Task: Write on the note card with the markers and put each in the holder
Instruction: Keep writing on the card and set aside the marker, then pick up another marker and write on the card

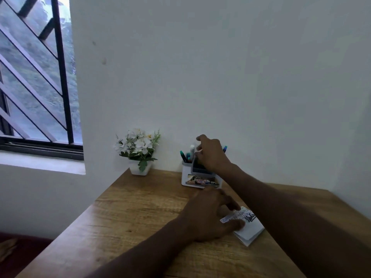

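The note card (250, 227), a small white pad with dark and coloured scribbles across its top, lies on the wooden desk (130, 213) toward the near right, close under the right forearm.

Going from the left: a window (36, 77) with a black diagonal grille fills the upper left corner, green blur beyond it, and a pale sill runs below it. Further right a white pot of white flowers (138, 151) stands at the far edge of the desk, against the plain white wall (220, 67).

Next comes the left hand (208, 215), lying low over the desk with its fingers spread and relaxed; the fingertips (239, 223) press down on the left edge of the note card, holding it flat rather than gripping it.

Behind it, at the back of the desk near the wall, stands the white holder (200, 179), with a printed label on its front and a grey inner compartment. Several markers (183, 156) with teal and blue caps lean in its left part, and another blue cap shows at its right side.

The right hand (210, 153) reaches over the top of the holder, fingers curled around a pale marker (192, 150) that stands upright in the holder's mouth; the picture is blurred here.
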Available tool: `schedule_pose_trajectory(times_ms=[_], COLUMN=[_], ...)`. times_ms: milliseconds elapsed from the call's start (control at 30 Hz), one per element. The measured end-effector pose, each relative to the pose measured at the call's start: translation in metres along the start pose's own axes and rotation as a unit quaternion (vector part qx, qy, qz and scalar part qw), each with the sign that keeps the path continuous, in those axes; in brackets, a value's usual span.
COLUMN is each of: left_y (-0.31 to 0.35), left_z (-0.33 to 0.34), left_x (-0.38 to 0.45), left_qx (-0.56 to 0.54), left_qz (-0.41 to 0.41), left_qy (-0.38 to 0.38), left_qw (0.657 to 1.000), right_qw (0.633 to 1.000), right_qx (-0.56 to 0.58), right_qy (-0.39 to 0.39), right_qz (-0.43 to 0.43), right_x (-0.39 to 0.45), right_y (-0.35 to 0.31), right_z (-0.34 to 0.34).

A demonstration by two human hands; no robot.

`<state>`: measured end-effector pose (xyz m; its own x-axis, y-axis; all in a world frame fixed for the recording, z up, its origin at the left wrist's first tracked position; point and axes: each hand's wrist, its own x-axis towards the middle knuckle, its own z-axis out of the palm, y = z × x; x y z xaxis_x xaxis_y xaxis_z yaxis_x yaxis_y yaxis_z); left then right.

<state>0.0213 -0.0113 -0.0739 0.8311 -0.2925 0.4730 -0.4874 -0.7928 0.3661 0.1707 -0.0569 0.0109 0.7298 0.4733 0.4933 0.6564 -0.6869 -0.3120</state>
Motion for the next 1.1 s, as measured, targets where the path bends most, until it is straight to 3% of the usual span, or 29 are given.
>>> schedule_pose_trajectory(times_ms=[167,233,367,533,1100], left_y=[-0.001,-0.003,-0.002,0.0,0.004], left_z=[0.0,0.001,0.003,0.004,0.005], left_x=[-0.001,-0.001,-0.001,-0.003,-0.004], left_qx=[-0.015,-0.021,-0.026,-0.026,0.035], left_qz=[0.007,0.009,-0.008,-0.04,-0.014], left_qy=[0.015,0.013,0.006,0.043,0.081], left_qw=[1.0,1.0,1.0,0.998,0.996], right_qw=[0.991,0.989,0.994,0.98,0.982], right_qx=[0.014,0.008,-0.046,-0.127,-0.171], right_qy=[0.109,0.128,0.087,0.009,-0.041], right_qz=[-0.076,-0.069,0.047,0.152,0.063], right_x=[-0.071,-0.109,-0.174,-0.191,-0.183], right_y=[0.025,0.049,0.105,0.149,0.119], right_z=[-0.042,-0.056,-0.073,-0.085,-0.078])
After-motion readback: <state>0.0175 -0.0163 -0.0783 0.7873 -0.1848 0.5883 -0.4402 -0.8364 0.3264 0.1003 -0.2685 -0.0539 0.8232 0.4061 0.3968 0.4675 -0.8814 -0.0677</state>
